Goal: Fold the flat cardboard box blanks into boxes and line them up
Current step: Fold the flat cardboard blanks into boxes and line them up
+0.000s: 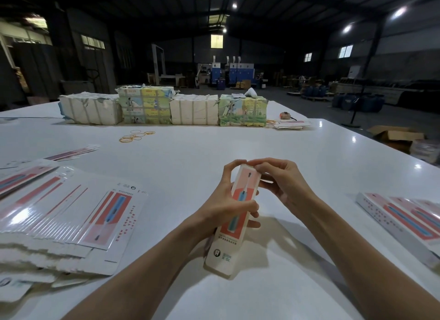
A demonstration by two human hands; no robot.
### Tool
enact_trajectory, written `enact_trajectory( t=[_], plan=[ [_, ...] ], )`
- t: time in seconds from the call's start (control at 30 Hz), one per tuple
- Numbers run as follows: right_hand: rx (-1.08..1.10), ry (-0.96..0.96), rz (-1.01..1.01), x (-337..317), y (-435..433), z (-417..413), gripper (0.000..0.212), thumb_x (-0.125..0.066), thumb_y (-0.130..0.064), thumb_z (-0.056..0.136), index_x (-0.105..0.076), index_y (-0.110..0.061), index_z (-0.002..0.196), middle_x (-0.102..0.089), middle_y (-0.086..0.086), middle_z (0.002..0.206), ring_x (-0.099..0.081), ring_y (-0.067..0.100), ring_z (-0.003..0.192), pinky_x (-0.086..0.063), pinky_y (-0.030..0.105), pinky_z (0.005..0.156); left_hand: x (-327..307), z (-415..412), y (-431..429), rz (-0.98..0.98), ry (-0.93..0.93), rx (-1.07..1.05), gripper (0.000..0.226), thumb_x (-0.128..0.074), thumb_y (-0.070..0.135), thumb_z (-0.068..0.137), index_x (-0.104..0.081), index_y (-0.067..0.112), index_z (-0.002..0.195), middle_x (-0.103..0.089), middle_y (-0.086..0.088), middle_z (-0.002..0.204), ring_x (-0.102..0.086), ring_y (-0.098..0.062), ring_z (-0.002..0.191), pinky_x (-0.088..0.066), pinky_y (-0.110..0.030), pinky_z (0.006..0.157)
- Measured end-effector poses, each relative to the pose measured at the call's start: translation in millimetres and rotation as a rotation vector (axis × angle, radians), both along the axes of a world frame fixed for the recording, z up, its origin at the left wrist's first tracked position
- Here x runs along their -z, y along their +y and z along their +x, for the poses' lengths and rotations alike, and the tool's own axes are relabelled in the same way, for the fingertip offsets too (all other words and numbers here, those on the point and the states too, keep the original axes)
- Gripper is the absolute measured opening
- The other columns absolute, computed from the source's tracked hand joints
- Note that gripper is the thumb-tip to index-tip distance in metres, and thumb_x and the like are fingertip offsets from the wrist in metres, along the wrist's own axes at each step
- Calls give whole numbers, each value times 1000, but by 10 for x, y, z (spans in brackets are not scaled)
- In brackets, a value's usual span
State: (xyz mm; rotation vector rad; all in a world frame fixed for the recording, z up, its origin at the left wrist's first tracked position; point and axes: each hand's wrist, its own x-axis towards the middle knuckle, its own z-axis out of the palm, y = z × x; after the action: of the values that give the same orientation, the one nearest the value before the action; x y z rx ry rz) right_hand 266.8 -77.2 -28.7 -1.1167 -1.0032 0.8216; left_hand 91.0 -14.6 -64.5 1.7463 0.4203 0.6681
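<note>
Wide white table (214, 150) fills the view, glossy under the warehouse lights. Along its far edge sits a row of four strapped bundles (164, 107), two plain white and two printed with green and yellow, set side by side. Down on the left, a big fanned stack of flat blanks (71, 207) lies spread out, pink and red panels facing up. Over on the right edge, the finished boxes (400, 217) lie side by side, touching. And dead centre, the action: one long narrow box (232, 226), lifted off the table and tilted, its near end low and its far end up between both hands. The left hand (221, 205) wraps round the middle of it, thumb across the printed front, fingers curled behind, forefinger reaching up to the top corner. The right hand (281, 179) is bent over the far end, fingertips pinching at the top edge there. Further back, a loose scatter of yellow rubber bands (135, 136) lies between the hands and the bundles
</note>
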Motion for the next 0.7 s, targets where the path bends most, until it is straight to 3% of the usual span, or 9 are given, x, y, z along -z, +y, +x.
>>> enact_trajectory(
  t=[0.13,0.3,0.57,0.7],
  plan=[
    [-93,16,45,12,-9,-54,19,-65,-15,102,-82,-13,112,-77,10,117,-74,28,110,-63,35,81,-40,-11,22,-54,-20,-42,95,-85,18,79,-26,59,142,-61,-5,122,-78,-29,91,-66,-41,74],
    [30,-283,108,77,-8,-172,22,-73,-26,98,-75,-15,116,-79,1,108,-76,24,104,-64,32,83,-66,-52,33,-182,-86,-43,93,-84,5,82,-31,57,137,-59,-17,123,-78,-33,89,-66,-45,75],
    [65,-285,132,122,-8,-180,14,-70,-13,99,-78,-8,110,-80,6,100,-78,27,96,-64,36,86,-54,-27,-14,-184,-53,-67,86,-82,3,86,-31,51,135,-61,-17,122,-78,-35,89,-66,-50,79],
    [33,-235,111,171,27,-180,14,-69,-17,101,-78,-12,110,-79,7,102,-77,28,98,-63,38,89,-2,-17,3,-196,-97,-76,84,-85,10,85,-32,53,133,-62,-19,121,-78,-35,87,-66,-43,76]
  ],
)
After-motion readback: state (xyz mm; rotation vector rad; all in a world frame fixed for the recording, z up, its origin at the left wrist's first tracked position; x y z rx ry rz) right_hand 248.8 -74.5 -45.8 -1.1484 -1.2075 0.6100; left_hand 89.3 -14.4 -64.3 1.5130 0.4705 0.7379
